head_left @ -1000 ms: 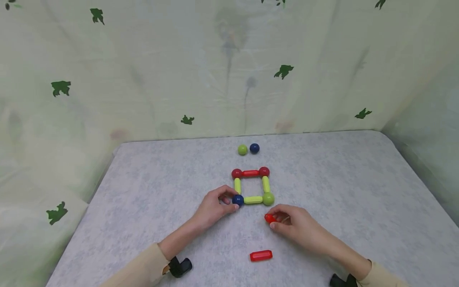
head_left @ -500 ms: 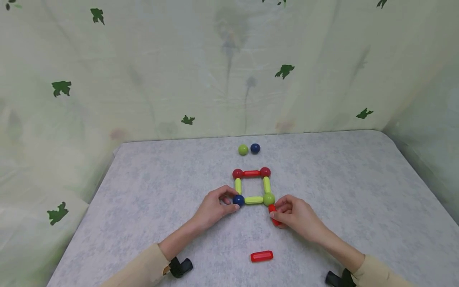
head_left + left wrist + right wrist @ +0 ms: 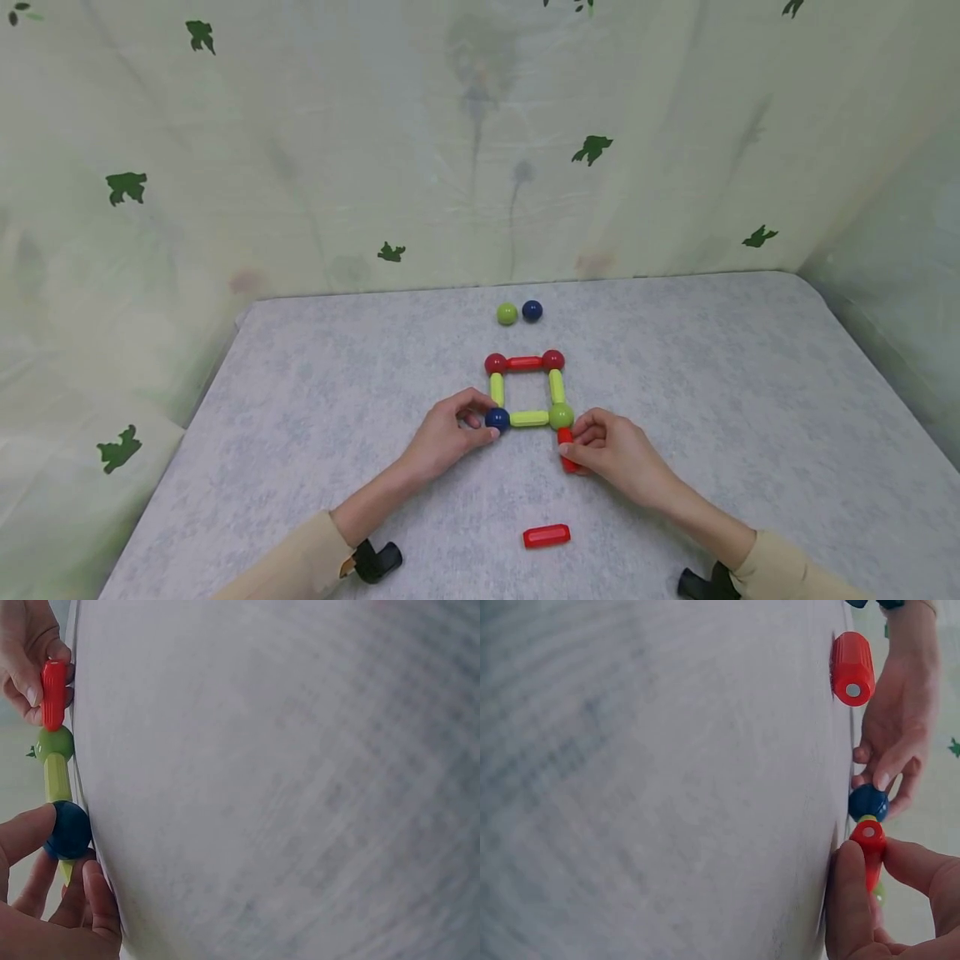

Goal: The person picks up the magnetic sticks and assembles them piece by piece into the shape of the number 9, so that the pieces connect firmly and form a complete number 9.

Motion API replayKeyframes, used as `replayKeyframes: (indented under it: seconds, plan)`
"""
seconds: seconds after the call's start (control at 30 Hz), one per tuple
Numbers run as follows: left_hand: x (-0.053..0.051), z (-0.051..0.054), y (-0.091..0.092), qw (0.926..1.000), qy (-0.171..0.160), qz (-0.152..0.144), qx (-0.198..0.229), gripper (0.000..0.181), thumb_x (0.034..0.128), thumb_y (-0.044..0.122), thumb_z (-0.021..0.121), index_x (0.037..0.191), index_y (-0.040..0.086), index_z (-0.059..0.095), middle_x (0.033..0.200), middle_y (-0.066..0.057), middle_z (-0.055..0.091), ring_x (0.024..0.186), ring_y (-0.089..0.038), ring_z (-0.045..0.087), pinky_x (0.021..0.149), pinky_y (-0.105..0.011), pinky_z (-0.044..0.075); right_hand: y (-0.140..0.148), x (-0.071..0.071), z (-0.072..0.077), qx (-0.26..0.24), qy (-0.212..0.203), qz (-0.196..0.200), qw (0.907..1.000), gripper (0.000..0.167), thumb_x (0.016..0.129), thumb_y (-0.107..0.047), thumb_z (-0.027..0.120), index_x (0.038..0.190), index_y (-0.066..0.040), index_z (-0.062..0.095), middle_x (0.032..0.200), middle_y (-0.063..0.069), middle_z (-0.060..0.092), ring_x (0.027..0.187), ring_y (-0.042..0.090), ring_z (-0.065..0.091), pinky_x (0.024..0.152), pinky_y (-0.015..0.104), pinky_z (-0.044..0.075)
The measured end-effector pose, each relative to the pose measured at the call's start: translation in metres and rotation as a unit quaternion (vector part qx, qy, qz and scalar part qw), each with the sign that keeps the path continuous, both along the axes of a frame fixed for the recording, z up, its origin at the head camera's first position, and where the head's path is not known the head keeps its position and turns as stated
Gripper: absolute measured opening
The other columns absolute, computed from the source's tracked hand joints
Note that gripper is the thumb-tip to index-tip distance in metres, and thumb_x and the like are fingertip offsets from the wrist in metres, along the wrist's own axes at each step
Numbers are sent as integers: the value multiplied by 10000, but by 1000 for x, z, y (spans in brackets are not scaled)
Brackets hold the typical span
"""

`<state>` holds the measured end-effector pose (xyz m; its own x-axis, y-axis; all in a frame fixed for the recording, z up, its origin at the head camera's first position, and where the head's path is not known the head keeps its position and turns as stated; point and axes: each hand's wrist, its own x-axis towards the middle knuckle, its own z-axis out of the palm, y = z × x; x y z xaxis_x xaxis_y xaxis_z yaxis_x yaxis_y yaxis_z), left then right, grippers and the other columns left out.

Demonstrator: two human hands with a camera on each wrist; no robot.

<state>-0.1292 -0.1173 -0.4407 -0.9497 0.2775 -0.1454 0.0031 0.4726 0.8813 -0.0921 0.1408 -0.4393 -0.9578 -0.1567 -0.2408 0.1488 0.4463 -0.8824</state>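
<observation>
A square of rods and balls lies on the table. At its near left corner my left hand (image 3: 447,433) pinches the blue ball (image 3: 497,419) between thumb and fingers. My right hand (image 3: 624,457) grips a red rod (image 3: 567,451) whose far end meets the green ball (image 3: 561,415) at the near right corner; the left wrist view shows that rod (image 3: 53,694) against the green ball (image 3: 55,744). A yellow-green rod (image 3: 529,418) joins the blue and green balls. Two red balls (image 3: 496,363) with a red rod (image 3: 524,363) between them form the far side.
A loose red rod (image 3: 547,536) lies nearer the table's front, also visible in the right wrist view (image 3: 853,669). Behind the square sit a loose green ball (image 3: 507,313) and a dark blue ball (image 3: 532,311). A patterned curtain (image 3: 337,150) hangs beyond the table (image 3: 315,358).
My right hand has moved slightly up and left, bringing its red rod from beside the square to the green ball. My left hand has stayed on the blue ball.
</observation>
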Motion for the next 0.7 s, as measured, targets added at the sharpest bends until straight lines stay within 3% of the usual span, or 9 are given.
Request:
replayKeyframes:
  seconds: [0.2, 0.37, 0.47, 0.7]
  plan:
    - [0, -1, 0, 10000, -6, -5, 23, 273, 867, 133, 760, 1121, 166, 667, 1008, -9, 614, 883, -208, 536, 693, -315, 458, 0, 0, 0, -98, -28, 36, 9999, 263, 848, -134, 774, 1014, -42, 593, 854, 53, 643, 708, 175, 652, 638, 290, 547]
    - [0, -1, 0, 10000, -15, -2, 40, 272, 868, 137, 760, 1121, 169, 666, 1011, -7, 614, 886, -210, 535, 690, -310, 459, 5, -1, 6, 5, 25, 184, 9998, 166, 900, -129, 717, 1020, -65, 621, 825, 55, 650, 674, 190, 658, 620, 303, 558]
    - [0, 0, 0, 10000, 0, -10, 39, 273, 867, 136, 760, 1121, 168, 667, 1014, -6, 615, 885, -208, 536, 689, -310, 457, 11, -2, 11, 247, 250, 240, 9991, 110, 929, -145, 683, 1005, -78, 640, 783, 52, 641, 653, 185, 637, 605, 294, 548]
    - [0, -1, -1, 10000, -7, -11, 35, 275, 866, 142, 762, 1122, 168, 665, 1004, -12, 612, 884, -210, 533, 683, -310, 452, 23, -17, 22, 553, 1023, 379, 9925, 122, 949, -154, 658, 1035, -70, 645, 888, 71, 658, 691, 189, 644, 611, 290, 545]
